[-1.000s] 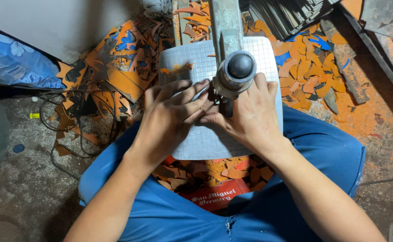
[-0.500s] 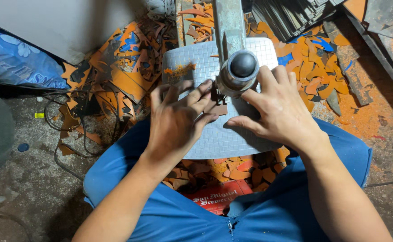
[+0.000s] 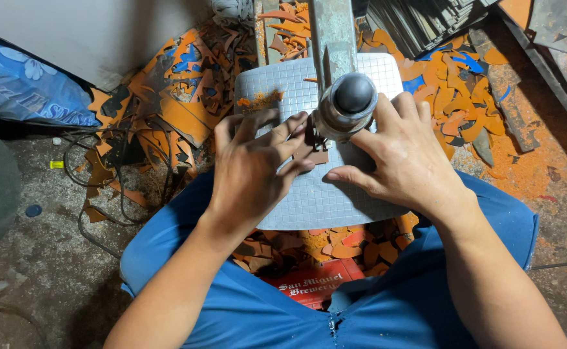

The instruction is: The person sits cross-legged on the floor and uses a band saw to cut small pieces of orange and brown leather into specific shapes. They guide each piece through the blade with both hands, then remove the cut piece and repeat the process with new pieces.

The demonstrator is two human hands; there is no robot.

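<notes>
My left hand (image 3: 252,169) and my right hand (image 3: 407,155) lie flat on a grey gridded work plate (image 3: 335,200), fingers spread. Between their fingertips sits a small brown flat piece (image 3: 316,152), pressed down from both sides. Directly over it hangs the round metal head of a machine (image 3: 349,103) on a grey vertical arm (image 3: 332,32). The head hides most of the brown piece. A little orange dust (image 3: 259,101) lies on the plate's far left corner.
Orange, blue and brown offcuts (image 3: 173,110) litter the floor to the left and to the right (image 3: 458,110). A red crate (image 3: 309,281) of scraps sits between my blue-clad knees. Stacked dark sheets (image 3: 426,19) lie at the far right, black cables (image 3: 102,174) at the left.
Both hands have opened out from a tight cluster under the machine head, now lying flatter and further apart on the plate. The view has shifted slightly.
</notes>
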